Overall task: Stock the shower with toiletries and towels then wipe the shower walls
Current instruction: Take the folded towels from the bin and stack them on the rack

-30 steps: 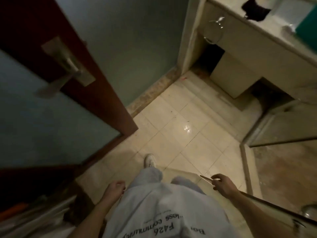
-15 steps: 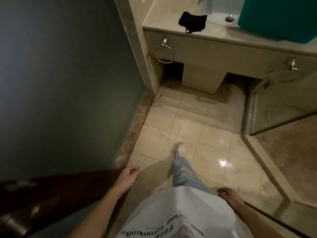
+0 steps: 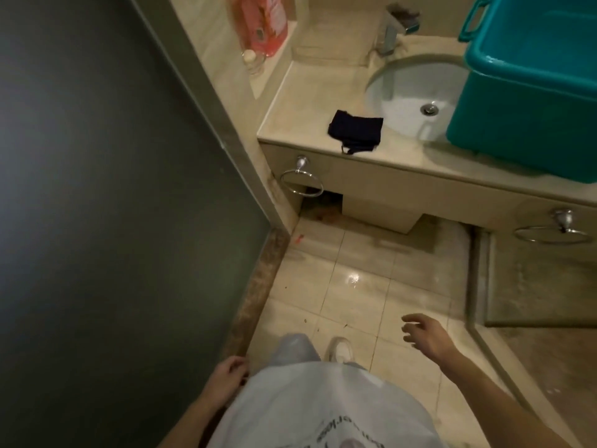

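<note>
A dark folded cloth lies on the beige vanity counter, left of the sink. A pink bottle stands on the ledge at the counter's far left. A teal plastic tub sits on the counter's right side, partly over the sink. My right hand hangs over the tiled floor with its fingers spread and holds nothing. My left hand is low beside my shirt, fingers loosely curled, empty. The shower's glass panel stands at the right.
A dark green wall fills the left side. Two chrome towel rings hang on the vanity's front. A faucet rises behind the sink. The wet tiled floor runs between wall and shower curb.
I have stepped forward past the door toward the vanity; the door is out of view. My right hand let go of the glass edge and swung forward, fingers spread.
</note>
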The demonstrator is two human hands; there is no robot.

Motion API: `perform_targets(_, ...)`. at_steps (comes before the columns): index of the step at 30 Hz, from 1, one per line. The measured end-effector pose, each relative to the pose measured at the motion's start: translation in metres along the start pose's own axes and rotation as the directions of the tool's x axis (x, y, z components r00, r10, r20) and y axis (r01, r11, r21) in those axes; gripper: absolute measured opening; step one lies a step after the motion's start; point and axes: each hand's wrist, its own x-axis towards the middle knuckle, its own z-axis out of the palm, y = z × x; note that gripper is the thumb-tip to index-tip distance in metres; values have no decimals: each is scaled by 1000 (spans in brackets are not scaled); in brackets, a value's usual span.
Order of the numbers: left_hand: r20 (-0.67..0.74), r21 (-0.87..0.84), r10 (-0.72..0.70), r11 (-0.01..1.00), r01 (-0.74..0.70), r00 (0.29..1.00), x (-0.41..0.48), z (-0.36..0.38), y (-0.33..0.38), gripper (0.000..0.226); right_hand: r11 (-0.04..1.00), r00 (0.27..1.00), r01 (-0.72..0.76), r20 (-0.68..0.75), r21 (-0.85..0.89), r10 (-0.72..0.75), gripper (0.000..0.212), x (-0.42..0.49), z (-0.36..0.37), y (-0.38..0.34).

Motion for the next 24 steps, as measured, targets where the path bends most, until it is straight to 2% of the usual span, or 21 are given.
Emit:
perform_targets(5,55,112,19,993,-25,998,61,-8,73,11,997,997,-50,-59,56,53,21,32,-25,-33)
perform_targets(8,112,150,100,982,-117,989,102,-11,140,13,983,980,-156,-107,95,166,23,41,-33,-36)
perform_targets(12,174,212,127,964,-163,977,156,-15,240,16,941,932,-304,-155,149,326,21,26,-37,-44)
perform_targets(14,238,255,180,937,-241,954,174,-13,289,16,923,911,-333,-186,196,368,23,18,-38,-52)
perform_targets(18,451,294,326,825,-483,831,158,3,408,12,884,875,-213,-322,416,363,26,18,-61,-93)
perform_targets(21,550,249,439,726,-641,711,134,21,486,15,827,809,-28,-473,561,349,22,18,-99,-140)
perform_targets(22,565,213,493,687,-695,662,125,29,509,13,826,776,39,-538,563,330,21,19,-115,-156)
perform_targets(24,579,139,615,573,-808,536,99,45,550,13,865,649,155,-709,477,275,23,20,-150,-184)
